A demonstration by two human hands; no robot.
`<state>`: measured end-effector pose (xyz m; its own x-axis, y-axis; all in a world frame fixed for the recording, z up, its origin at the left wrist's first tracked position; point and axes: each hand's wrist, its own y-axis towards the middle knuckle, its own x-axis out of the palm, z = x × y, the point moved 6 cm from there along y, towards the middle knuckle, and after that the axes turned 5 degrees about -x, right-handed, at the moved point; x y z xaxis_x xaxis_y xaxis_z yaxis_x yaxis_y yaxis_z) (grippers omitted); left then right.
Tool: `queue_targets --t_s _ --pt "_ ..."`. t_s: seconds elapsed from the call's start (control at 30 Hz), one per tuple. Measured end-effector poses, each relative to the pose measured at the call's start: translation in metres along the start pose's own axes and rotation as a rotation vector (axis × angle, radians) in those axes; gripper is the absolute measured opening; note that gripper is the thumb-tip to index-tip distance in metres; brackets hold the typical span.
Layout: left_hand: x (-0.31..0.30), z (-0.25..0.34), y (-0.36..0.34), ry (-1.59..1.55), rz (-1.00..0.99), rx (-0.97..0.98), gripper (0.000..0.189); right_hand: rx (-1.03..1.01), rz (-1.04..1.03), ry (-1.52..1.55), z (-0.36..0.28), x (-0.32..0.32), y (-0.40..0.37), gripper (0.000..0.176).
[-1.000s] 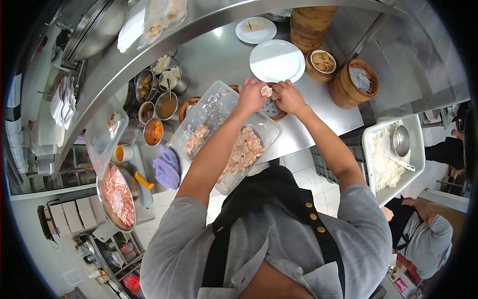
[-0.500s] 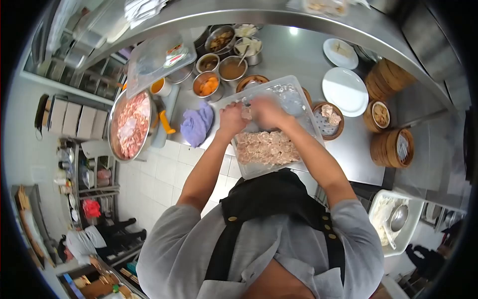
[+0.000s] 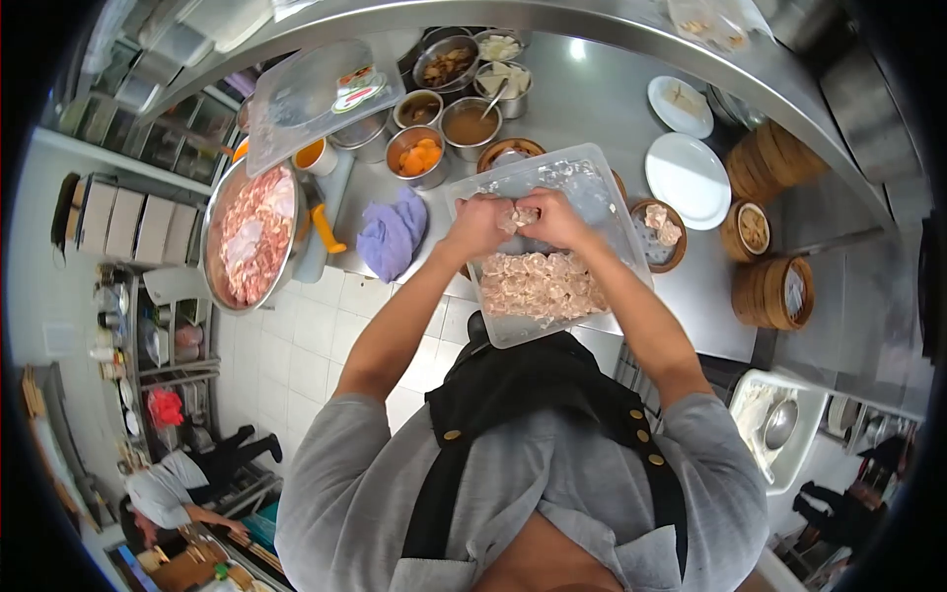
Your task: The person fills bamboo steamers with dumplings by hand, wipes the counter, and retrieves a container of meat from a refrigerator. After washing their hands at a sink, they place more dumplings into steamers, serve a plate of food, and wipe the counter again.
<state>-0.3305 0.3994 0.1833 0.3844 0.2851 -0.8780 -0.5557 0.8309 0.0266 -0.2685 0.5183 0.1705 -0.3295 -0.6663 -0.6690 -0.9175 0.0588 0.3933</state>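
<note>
Over the far half of the clear tray (image 3: 582, 183) we have both hands working one piece. Left hand (image 3: 476, 225) and right hand (image 3: 554, 219) are curled in, fingertips meeting and pinched on a small pale dumpling (image 3: 517, 215) held between them, just above the tray floor. We can't tell which hand bears more of it.

The dumpling pile (image 3: 538, 286) fills the near half of the tray, under the wrists. A steamer basket (image 3: 656, 235) with a few pieces in it sits just to the right, touching or nearly touching the tray wall.

Risks, as we judge them:
- The tray's near edge looks to overhang the steel counter (image 3: 592, 99). Forearm weight or a nudge from the apron could tip it, and the pile goes to the floor.
- The piece looks soft and sticky. Too hard a pinch could tear the wrapper, or it could cling to a neighbour and drag that one up.
- A grip shared by two hands could let the piece drop if one hand lets go early.
- Wrists low over the pile could crush the top pieces.
- The purple cloth (image 3: 392, 235) lies just left of the left forearm, so an elbow swing could drag it.
</note>
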Motion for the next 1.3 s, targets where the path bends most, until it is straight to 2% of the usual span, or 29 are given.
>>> queue_targets --t_s 0.03,0.07,0.1,0.13,0.2,0.23,0.27,0.33,0.37,0.4,0.43,0.47,0.5,0.53,0.6,0.63,0.7,0.73,0.8,0.87,0.93,1.0,1.07,1.1,1.17,1.3 --pt "-0.007 0.003 0.004 0.000 -0.015 0.020 0.041 0.087 -0.125 0.122 0.004 -0.007 0.000 0.040" --pt "-0.008 0.006 0.010 -0.114 -0.124 0.044 0.047 0.171 -0.249 0.247 0.012 -0.010 -0.003 0.043" --pt "-0.008 0.007 0.016 -0.226 -0.230 0.067 0.053 0.282 -0.308 0.374 0.030 -0.007 -0.009 0.047" --pt "-0.011 0.004 0.025 -0.225 -0.242 0.083 0.053 0.294 -0.292 0.370 0.028 -0.018 -0.011 0.047" --pt "0.000 0.003 0.033 -0.631 -0.624 0.046 0.056 0.552 -0.363 0.862 0.021 -0.029 -0.021 0.038" --pt "0.000 0.009 0.031 -0.840 -0.755 0.008 0.053 0.627 -0.338 1.012 0.024 -0.028 -0.028 0.033" --pt "0.001 0.009 0.029 -0.839 -0.776 0.024 0.053 0.640 -0.315 1.007 0.020 -0.032 -0.033 0.033" --pt "0.009 0.007 0.036 -1.038 -0.609 -0.132 0.055 0.603 -0.060 1.344 0.010 -0.059 -0.052 0.032" --pt "0.019 -0.003 0.039 -0.913 -0.480 -0.067 0.058 0.605 0.024 1.030 0.010 -0.081 -0.066 0.030" --pt "0.029 -0.012 0.038 -0.792 -0.337 -0.013 0.061 0.629 0.060 1.010 0.017 -0.094 -0.088 0.030" --pt "0.035 -0.002 0.033 -0.803 -0.355 0.000 0.061 0.650 0.228 0.602 0.033 -0.120 -0.114 0.034" --pt "0.028 0.002 0.027 -0.402 -0.230 0.024 0.062 0.648 0.371 0.196 0.032 -0.146 -0.132 0.038" --pt "0.021 0.005 0.023 0.003 -0.095 0.050 0.063 0.611 0.422 -0.124 0.025 -0.167 -0.145 0.038" --pt "0.022 0.006 0.020 0.003 -0.099 0.053 0.063 0.615 0.425 -0.124 0.029 -0.169 -0.155 0.038" --pt "0.014 0.012 0.017 -0.036 0.031 0.105 0.062 0.685 0.446 -0.315 0.046 -0.166 -0.175 0.032" --pt "0.014 0.012 0.015 -0.037 0.031 0.106 0.062 0.643 0.484 -0.322 0.053 -0.161 -0.179 0.030" --pt "0.011 0.002 0.012 -0.062 0.019 -0.025 0.061 0.610 0.512 -0.394 0.064 -0.152 -0.184 0.030" --pt "0.018 -0.003 0.012 -0.058 0.017 -0.026 0.061 0.576 0.538 -0.462 0.063 -0.150 -0.184 0.031" --pt "0.028 -0.019 0.004 0.009 0.051 0.101 0.059 0.576 0.553 -0.533 0.039 -0.160 -0.176 0.032" --pt "0.022 -0.025 0.004 -0.018 0.067 0.032 0.056 0.534 0.557 -0.563 0.021 -0.142 -0.142 0.033" --pt "0.020 -0.025 0.007 -0.064 0.062 -0.008 0.053 0.259 0.323 -0.380 -0.004 -0.095 -0.097 0.039" --pt "0.018 -0.020 0.012 -0.067 0.060 0.046 0.045 0.155 0.165 -0.200 -0.030 -0.049 -0.044 0.045" --pt "0.019 -0.021 0.016 -0.065 0.045 0.064 0.043 0.177 -0.070 -0.113 -0.018 -0.003 -0.012 0.043" --pt "0.019 -0.022 0.016 -0.069 0.023 0.086 0.042 0.168 -0.068 -0.110 -0.012 0.008 -0.007 0.043" --pt "0.019 -0.027 0.017 -0.066 0.028 0.128 0.041 0.180 -0.218 -0.143 -0.006 0.027 0.001 0.042" --pt "0.011 -0.014 0.016 0.017 -0.006 0.200 0.037 0.198 -0.083 -0.141 -0.006 0.032 -0.008 0.035"
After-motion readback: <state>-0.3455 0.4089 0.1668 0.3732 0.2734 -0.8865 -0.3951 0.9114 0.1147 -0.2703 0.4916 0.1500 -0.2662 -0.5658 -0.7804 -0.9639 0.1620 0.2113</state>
